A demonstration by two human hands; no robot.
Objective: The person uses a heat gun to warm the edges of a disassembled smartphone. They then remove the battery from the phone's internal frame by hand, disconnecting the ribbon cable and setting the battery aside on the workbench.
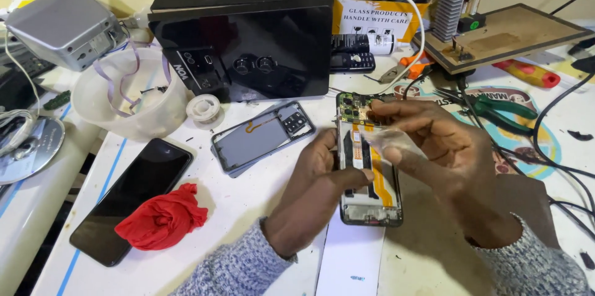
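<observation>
Cluttered white workbench [248,209]: at centre frame, the left hand [319,175] pins an opened phone [369,166] by its edge, while the right hand [434,141] pinches a clear film [393,142] above it.

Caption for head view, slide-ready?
Left hand steadies opened phone; right hand holds clear film over it.

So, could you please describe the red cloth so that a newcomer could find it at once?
Start at the big black box at the back, then come forward-left to the dark phone. The red cloth lies crumpled on that phone's lower corner, the only red fabric there.
</observation>
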